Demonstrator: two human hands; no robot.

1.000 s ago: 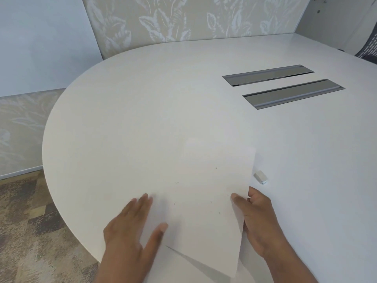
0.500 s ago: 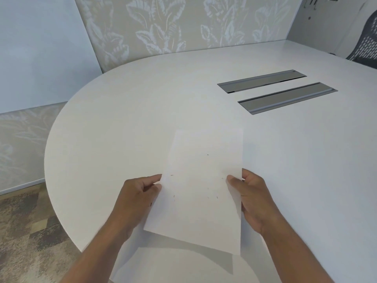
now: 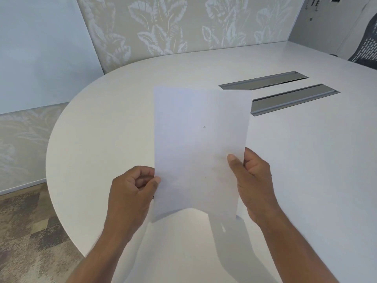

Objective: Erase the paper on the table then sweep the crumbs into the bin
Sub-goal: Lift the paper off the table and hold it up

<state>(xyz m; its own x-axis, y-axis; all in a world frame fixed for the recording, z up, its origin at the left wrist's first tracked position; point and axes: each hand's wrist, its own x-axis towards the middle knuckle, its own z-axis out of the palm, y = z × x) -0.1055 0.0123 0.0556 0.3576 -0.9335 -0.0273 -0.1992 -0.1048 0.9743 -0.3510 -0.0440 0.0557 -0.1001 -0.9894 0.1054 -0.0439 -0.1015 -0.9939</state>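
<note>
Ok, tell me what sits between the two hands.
In the head view, only the paper spans that gap: the left hand pinches its left edge, the right hand its right edge, above the table.

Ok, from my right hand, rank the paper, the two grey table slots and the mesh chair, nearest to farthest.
1. paper, held in the right hand.
2. nearer grey slot, ahead on the table.
3. farther grey slot, just behind it.
4. mesh chair, far right, beyond the table.
</note>
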